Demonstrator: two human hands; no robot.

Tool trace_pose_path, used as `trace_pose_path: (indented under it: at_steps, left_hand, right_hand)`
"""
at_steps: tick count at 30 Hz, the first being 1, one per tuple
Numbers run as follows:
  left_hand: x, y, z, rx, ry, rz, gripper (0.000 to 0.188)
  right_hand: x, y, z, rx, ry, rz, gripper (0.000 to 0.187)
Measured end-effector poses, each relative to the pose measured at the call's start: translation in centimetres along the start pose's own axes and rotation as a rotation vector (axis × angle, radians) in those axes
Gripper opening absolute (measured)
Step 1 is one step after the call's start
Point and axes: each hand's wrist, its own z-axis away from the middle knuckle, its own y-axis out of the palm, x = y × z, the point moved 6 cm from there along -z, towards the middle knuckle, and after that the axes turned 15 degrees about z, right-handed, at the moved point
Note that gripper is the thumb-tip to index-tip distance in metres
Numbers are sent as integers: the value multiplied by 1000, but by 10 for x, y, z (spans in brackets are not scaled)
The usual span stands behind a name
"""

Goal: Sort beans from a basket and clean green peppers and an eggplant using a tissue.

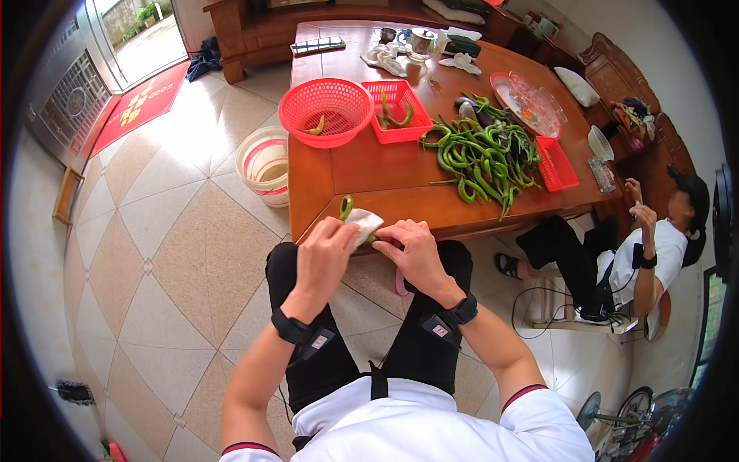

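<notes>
My left hand (325,258) is closed around a white tissue (365,225) wrapped on a green chili pepper (346,205). The curled end of that pepper sticks up above my fingers. On its other end, my right hand (416,252) pinches with thumb and fingers. Both hands are above my lap at the table's near edge. A big heap of green chili peppers (485,158) lies on the table to the right. Left of it, a red square basket (416,132) holds a few peppers, and a round red basket (296,115) has one yellowish pepper inside.
The wooden table (369,173) also carries a red-rimmed tray (504,91), a small red basket (560,173), tissues (385,58) and a phone (319,46). A bucket (263,162) stands left of it. Another person (639,262) sits at the right on a stool.
</notes>
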Motion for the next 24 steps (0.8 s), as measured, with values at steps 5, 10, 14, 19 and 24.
trace_pose_path:
  at_steps: [5,10,14,19,24]
  left_hand:
    - [13,-19,3,-59,-27,-143,7]
    - [-9,-6,11,-46,-9,23,8]
    - [-11,15,23,2,-7,63,10]
    - [-24,13,36,66,-38,123,12]
    - [-31,-9,11,-108,-44,140,13]
  right_hand:
    - [-6,-7,-1,10,55,-11,17]
    - [-3,-9,-2,-68,28,-56,17]
    - [3,-15,-2,-83,51,-92,18]
    - [6,-27,-2,-165,-2,-35,19]
    - [13,-24,-2,-196,-71,30,13]
